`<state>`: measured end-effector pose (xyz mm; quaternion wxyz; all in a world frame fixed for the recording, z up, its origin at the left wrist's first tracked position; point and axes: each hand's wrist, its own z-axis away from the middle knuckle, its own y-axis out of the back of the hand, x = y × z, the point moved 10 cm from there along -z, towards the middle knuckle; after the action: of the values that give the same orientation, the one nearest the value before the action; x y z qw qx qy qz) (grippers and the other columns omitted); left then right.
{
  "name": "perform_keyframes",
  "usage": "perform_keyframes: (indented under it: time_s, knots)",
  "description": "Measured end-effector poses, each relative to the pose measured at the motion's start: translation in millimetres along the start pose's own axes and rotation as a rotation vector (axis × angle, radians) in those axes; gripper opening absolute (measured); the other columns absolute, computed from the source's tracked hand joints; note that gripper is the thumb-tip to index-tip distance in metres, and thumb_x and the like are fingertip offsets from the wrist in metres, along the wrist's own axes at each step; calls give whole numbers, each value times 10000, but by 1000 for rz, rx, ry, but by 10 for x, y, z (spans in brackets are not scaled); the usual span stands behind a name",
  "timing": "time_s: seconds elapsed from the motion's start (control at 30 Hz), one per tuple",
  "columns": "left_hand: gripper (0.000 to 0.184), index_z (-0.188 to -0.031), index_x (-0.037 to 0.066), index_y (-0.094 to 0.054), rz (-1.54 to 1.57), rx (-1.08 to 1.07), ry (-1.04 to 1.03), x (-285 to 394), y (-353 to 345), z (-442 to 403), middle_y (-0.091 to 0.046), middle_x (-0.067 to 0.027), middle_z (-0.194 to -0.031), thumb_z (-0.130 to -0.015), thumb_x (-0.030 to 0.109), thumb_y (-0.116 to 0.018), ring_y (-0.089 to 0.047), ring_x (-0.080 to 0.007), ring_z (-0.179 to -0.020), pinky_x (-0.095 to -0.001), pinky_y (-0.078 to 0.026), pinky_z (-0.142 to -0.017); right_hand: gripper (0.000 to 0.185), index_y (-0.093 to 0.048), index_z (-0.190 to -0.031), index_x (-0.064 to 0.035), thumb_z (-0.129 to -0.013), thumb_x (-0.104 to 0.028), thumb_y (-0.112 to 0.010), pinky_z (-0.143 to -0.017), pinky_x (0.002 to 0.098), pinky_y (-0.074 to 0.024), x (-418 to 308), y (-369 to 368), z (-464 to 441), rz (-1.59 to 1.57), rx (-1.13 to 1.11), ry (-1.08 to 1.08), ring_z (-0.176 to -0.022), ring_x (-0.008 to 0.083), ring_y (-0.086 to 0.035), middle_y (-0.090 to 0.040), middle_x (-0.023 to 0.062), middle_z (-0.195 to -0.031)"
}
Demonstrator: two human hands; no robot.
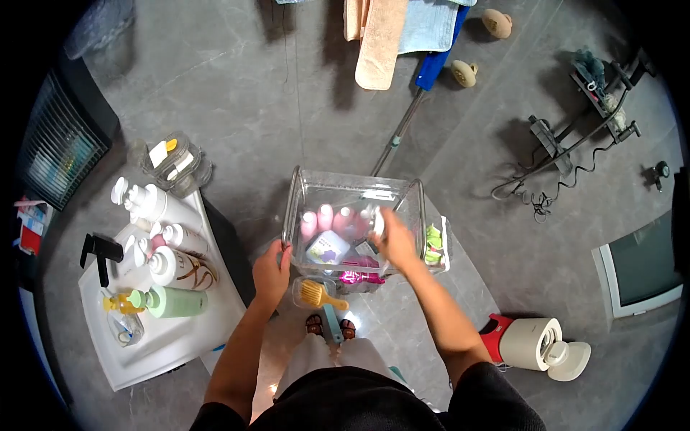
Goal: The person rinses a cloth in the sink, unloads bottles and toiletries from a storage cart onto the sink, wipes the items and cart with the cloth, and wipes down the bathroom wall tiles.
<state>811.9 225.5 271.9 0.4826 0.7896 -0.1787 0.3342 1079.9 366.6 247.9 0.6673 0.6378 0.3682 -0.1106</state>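
A clear plastic bin (352, 179) stands in front of me with pink bottles (325, 215), a white pack with a purple flower (328, 248) and a magenta packet (361, 271) in it. My left hand (272, 271) grips the bin's near left edge. Over the bin's right part, my right hand (395, 241) is closed on a bottle with a whitish top (376, 220); its lower part is hard to make out. A yellow hairbrush (315, 294) lies just below the bin, and a white container with green items (434, 244) is at its right.
At left, a white sink (154, 337) holds several pump bottles (176, 269) beside a black faucet (104, 251). Clear containers (172, 161) lie behind it. A mop pole (402, 129) stands beyond the bin. A cream and red device (528, 343) is at lower right.
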Motion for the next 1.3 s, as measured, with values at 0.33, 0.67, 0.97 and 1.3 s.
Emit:
perform_keyframes:
  time_s: [0.33, 0.67, 0.97, 1.3]
  knots:
    - [475, -1389, 29, -463, 88, 102, -79, 39, -136, -291, -634, -256, -1132, -945, 163, -566, -645, -394, -1007, -404, -507, -848, 616, -438, -1446, -178, -855, -101, -596, -1205, 458, -199, 292, -1218, -49, 172, -473, 276, -1427, 394, -291, -359, 164, -1532]
    - [553, -1390, 20, -453, 89, -39, 156, -341, -380, -194, -642, -283, -1033, -840, 3, -507, -646, -432, -912, -479, -504, -814, 497, -554, -1332, -88, -835, -68, -570, -1094, 419, -383, -837, -1553, -206, 129, -337, 763, -1324, 303, -471, -481, 158, -1448]
    - [622, -1401, 67, -430, 37, -141, 214, -322, -347, -255, -632, -288, -1049, -789, 0, -520, -626, -468, -895, -521, -493, -800, 483, -524, -1376, -174, -897, -108, -515, -1056, 507, -370, -849, -1847, -786, 439, -354, 322, -1370, 314, -389, -437, 94, -1470]
    - [631, -1400, 76, -412, 79, -128, 172, -245, -326, -281, -634, -284, -1044, -785, -9, -522, -616, -487, -898, -539, -487, -796, 522, -551, -1364, -249, -865, -96, -538, -1035, 507, -391, -871, -1727, -715, 416, -358, 365, -1293, 291, -428, -459, 70, -1390]
